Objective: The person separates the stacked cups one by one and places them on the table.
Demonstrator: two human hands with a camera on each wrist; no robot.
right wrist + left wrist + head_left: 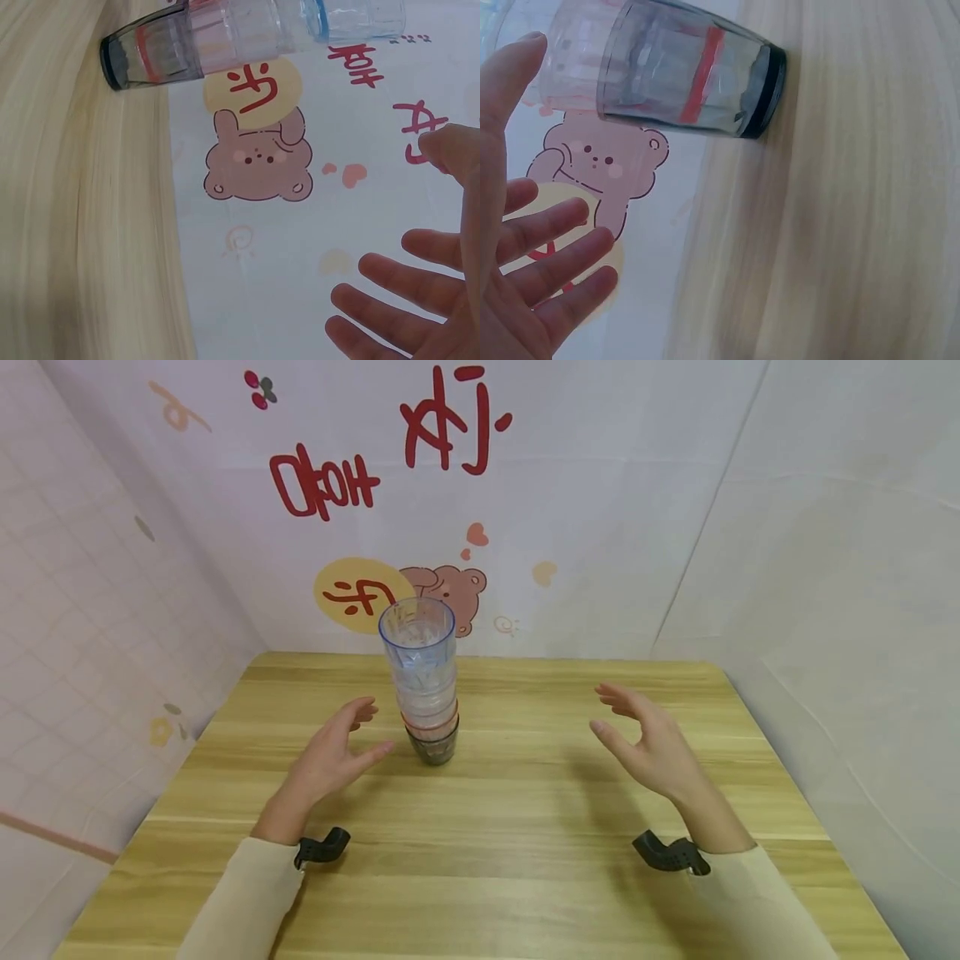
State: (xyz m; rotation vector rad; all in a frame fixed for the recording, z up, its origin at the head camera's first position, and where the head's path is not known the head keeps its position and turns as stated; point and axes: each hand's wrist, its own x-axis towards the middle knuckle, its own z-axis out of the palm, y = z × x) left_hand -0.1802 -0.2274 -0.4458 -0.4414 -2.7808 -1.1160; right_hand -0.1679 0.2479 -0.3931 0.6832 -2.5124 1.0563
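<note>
Two pale sleeves (240, 902) are filling the lower corners of the frame, each ending by a dark wrist mount (322, 846). Beyond them the left hand (333, 760) is hovering left of centre and the right hand (652, 747) right of centre, both empty, with their fingers (551, 229) hanging loosely spread and thumbs apart. Just beside the left fingers, apparently not touching them, a stack of clear cups (425, 685) is standing upright on the tabletop (487, 843); the right fingers are hanging well apart from it. The cups are nesting mouth-up, presumably to form one column, with the dark-rimmed cup bearing the rest and a blue rim showing on top. Behind, a printed bear (463, 597) is decorating the white backdrop (592, 527), upper middle.
</note>
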